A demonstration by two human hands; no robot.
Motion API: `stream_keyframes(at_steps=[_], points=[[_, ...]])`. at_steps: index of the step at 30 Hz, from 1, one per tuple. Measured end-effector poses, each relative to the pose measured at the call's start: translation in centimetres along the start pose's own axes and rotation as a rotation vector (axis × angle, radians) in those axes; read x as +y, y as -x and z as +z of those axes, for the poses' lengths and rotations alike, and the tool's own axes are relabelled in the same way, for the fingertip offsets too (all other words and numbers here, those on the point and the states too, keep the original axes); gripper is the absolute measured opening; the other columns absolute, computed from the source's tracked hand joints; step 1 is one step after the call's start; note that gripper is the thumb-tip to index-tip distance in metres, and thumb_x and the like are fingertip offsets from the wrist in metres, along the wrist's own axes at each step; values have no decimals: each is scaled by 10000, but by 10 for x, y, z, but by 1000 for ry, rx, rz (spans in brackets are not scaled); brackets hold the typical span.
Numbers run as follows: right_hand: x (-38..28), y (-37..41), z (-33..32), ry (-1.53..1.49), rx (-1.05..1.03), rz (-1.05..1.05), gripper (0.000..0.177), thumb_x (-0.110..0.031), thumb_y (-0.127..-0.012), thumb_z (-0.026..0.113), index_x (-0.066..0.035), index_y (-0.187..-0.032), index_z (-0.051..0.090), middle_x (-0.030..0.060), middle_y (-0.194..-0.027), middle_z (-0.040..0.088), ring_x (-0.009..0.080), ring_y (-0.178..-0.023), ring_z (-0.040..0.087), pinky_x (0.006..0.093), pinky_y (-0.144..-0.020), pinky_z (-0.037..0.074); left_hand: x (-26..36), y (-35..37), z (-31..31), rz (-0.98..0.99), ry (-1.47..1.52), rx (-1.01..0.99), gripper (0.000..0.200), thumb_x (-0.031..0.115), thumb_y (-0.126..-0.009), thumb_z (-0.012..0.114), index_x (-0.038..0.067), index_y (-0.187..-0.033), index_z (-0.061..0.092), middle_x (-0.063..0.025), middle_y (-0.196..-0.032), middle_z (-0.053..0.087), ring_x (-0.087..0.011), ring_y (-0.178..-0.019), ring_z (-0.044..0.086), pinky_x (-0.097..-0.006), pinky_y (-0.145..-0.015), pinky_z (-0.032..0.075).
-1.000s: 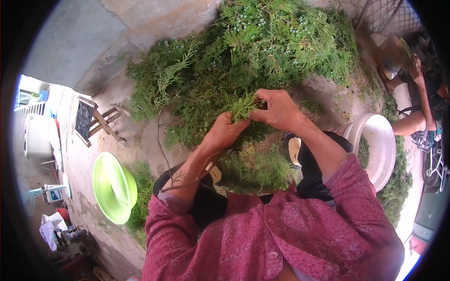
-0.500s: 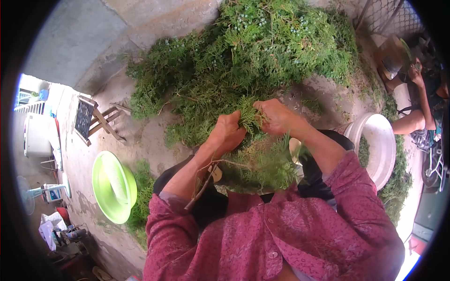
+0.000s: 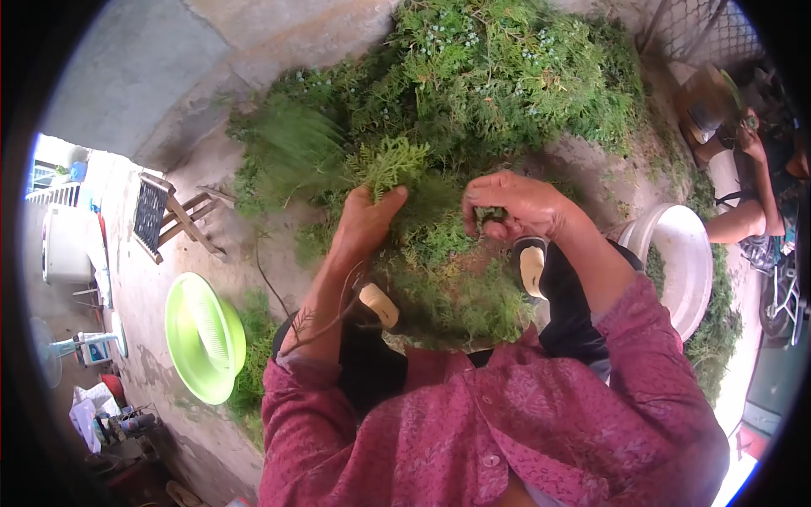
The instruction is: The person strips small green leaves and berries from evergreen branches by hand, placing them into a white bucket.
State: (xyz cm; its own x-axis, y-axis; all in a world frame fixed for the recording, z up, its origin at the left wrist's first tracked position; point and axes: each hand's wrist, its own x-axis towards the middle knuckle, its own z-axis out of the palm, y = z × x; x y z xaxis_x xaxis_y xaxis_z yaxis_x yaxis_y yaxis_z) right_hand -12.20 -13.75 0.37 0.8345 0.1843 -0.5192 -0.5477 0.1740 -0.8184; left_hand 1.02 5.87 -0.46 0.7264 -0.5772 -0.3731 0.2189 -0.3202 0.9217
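Note:
My left hand [image 3: 365, 224] is closed on a leafy evergreen sprig [image 3: 390, 163], whose flat green fronds stick up past the thumb. To its left, a green branch [image 3: 300, 144] is smeared by motion. A thin bare brown stem [image 3: 325, 325] crosses my left forearm. My right hand [image 3: 522, 205] has its fingers curled round a small dark green bit of foliage [image 3: 490, 215], mostly hidden by the fingers. Loose clippings [image 3: 460, 291] lie below both hands, between my shoes. Beyond my hands spreads a large heap of evergreen branches [image 3: 507, 76] with pale bluish berries.
A lime-green basin [image 3: 236, 355] with a basket in it stands at left, near a small wooden folding stool [image 3: 190, 215]. On the right is a white bucket [image 3: 688, 287] beside more greenery. Another person's arm [image 3: 764, 182] shows at far right, near a cardboard box [image 3: 705, 97].
My hands, close together before, have moved apart. The left went left with the sprig; the right turned and curled its fingers. The branch over my lap has swung away to the left.

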Motion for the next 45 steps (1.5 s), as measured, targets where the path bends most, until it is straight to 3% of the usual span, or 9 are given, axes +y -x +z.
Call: stream_keyframes(at_steps=[5, 12, 15, 23, 26, 28, 32, 42, 45], points=[[-10, -1, 4, -385, -21, -95, 311, -327, -874, 490, -23, -886, 558, 110, -781, 586, 73, -518, 509, 142, -327, 321, 14, 5, 5, -1, 252, -198, 207, 142, -812, 568, 16, -976, 556, -50, -772, 590, -122, -585, 546, -237, -404, 419], [-23, 7, -19, -470, -1, -379, 221, -237, -844, 567, -18, -862, 583, 73, -717, 565, 64, -502, 489, 123, -346, 304, 22, 19, 3, -94, 266, -190, 237, 147, -806, 582, 21, -1003, 543, -59, -817, 588, -134, -612, 549, -236, -390, 415], [-31, 10, -11, -325, 203, -349, 201, -220, -809, 620, -22, -838, 597, 36, -680, 556, 42, -468, 443, 137, -352, 289, 22, 24, 8, 1, 287, -263, 289, 161, -799, 596, 30, -1048, 529, -58, -864, 587, -136, -659, 557, -233, -385, 417], [-27, -1, -10, -324, 157, -324, 201, -228, -793, 635, -33, -832, 608, 12, -636, 540, 42, -425, 405, 165, -349, 259, 23, 25, 13, -69, 332, -216, 329, 185, -804, 601, 40, -1084, 506, -50, -883, 587, -137, -685, 565, -244, -376, 433], [-26, -7, -7, -167, 313, -264, 176, -202, -801, 612, -27, -827, 612, -13, -588, 507, 44, -401, 385, 173, -346, 260, 26, 28, 18, 2, 317, -309, 320, 170, -811, 594, 24, -1077, 494, -56, -857, 583, -140, -658, 566, -246, -361, 424], [-18, -14, 0, 201, 343, -127, 163, -190, -796, 607, -30, -825, 618, -41, -545, 463, 39, -388, 364, 180, -343, 259, 22, 26, 21, 1, 320, -289, 303, 159, -815, 589, 20, -1066, 492, -60, -841, 581, -140, -643, 564, -246, -360, 424], [-14, -10, 6, -44, 104, -153, 179, -220, -782, 638, -53, -845, 623, -62, -540, 452, 19, -391, 334, 184, -340, 234, 19, 22, 18, 35, 291, -348, 251, 138, -824, 579, 17, -1028, 497, -70, -820, 576, -140, -615, 561, -245, -361, 425], [-5, -14, 25, -177, -11, -41, 172, -212, -756, 669, -76, -844, 612, -60, -573, 496, 22, -396, 364, 182, -344, 235, 12, 25, 18, 11, 180, -278, 267, 153, -815, 592, 23, -1036, 519, -63, -841, 586, -123, -580, 548, -228, -367, 396], [-2, -11, 34, -298, -41, -53, 170, -193, -744, 677, -74, -845, 609, -56, -583, 506, 29, -397, 372, 189, -344, 244, 22, 34, 9, -63, 238, -424, 325, 170, -788, 618, 23, -1063, 526, -64, -873, 591, -119, -622, 556, -224, -403, 406]])
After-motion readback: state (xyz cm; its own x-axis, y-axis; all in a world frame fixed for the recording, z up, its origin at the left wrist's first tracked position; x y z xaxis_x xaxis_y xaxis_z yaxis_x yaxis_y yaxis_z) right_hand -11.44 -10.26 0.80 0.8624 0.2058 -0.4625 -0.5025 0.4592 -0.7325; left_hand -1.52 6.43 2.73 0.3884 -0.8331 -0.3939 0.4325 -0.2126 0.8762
